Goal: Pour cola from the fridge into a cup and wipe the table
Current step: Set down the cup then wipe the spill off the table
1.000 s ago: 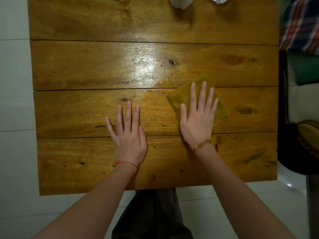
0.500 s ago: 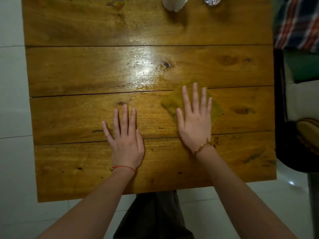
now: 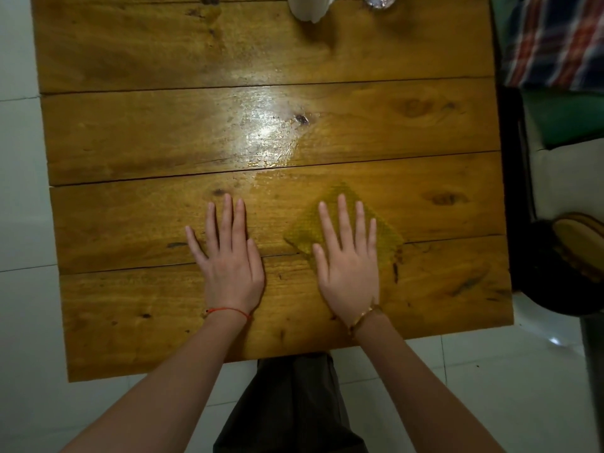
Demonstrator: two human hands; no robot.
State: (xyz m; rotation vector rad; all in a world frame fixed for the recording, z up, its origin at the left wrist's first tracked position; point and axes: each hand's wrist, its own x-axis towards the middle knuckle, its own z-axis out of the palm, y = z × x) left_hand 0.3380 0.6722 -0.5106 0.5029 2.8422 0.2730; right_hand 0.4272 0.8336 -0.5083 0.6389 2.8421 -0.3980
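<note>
A yellow cloth lies flat on the wooden plank table, right of the middle. My right hand presses down on it with straight, spread fingers. My left hand rests flat on the bare wood beside it, fingers straight. A wet, shiny patch glistens on the plank just beyond the hands. At the far edge stand a white cup and the base of a clear bottle, both cut off by the frame.
A plaid fabric and a green cushion lie to the right of the table. A dark round stool stands near its right front corner. White tiled floor surrounds the table.
My right hand has slid the cloth back toward me and slightly right, away from the wet patch. My left hand stays flat in much the same spot.
</note>
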